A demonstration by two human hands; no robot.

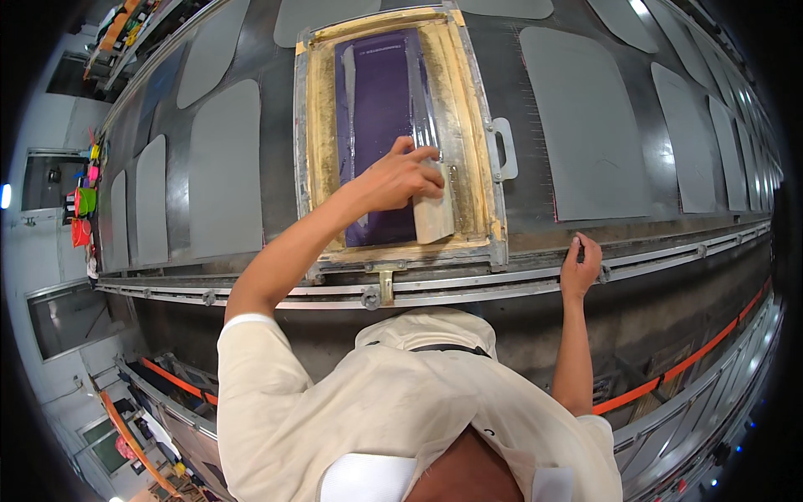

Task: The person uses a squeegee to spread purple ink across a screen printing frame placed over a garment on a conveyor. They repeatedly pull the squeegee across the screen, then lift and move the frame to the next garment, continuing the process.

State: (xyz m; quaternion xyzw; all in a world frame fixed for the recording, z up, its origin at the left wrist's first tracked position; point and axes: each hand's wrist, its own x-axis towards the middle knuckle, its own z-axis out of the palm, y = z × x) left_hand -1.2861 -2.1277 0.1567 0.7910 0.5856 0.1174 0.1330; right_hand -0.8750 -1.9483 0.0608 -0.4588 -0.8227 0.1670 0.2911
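Note:
My left hand (406,177) is closed around the upper part of a pale squeegee (433,219). The squeegee stands along the right side of a purple mesh area (381,125) inside a screen printing frame (303,167). Wet-looking streaks and a ridge of ink run lengthwise over the purple. Yellowish tape and residue cover the border around it. Off to the right, my right hand (581,263) hovers by the table's front rail, its fingers curled in with nothing visible in them. A white handle (503,149) sticks out from the frame's right side.
Flat grey rounded panels (577,125) lie in rows on the long dark table (280,167), on both sides of the frame. A metal rail (485,293) with round fittings runs along the near edge. A bracket (386,284) joins the frame's front. Behind me runs an orange strip (644,389).

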